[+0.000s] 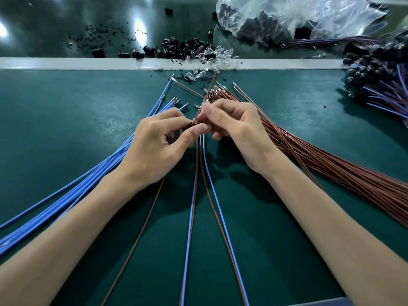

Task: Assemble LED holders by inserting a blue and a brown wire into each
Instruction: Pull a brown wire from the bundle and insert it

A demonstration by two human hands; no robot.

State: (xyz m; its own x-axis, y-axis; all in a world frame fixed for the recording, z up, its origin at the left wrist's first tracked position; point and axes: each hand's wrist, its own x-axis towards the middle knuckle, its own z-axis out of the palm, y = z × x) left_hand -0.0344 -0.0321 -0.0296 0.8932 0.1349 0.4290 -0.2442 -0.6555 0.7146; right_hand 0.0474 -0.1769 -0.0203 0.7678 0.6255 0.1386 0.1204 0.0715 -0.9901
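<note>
Pinching fingers meet mid-mat (66, 129): left hand (154, 149) holds a small dark holder (194, 123), mostly hidden; right hand (234, 129) pinches a brown wire (210, 86) at it.
Thin crimped metal tip may bend or miss the socket if pushed askew; slick insulation could slip, and the trailing blue wire (190, 217) may tangle.

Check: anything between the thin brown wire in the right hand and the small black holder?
Nothing visible; right hand holds the brown wire at the black holder in the left hand; fingers hide the joint.
</note>
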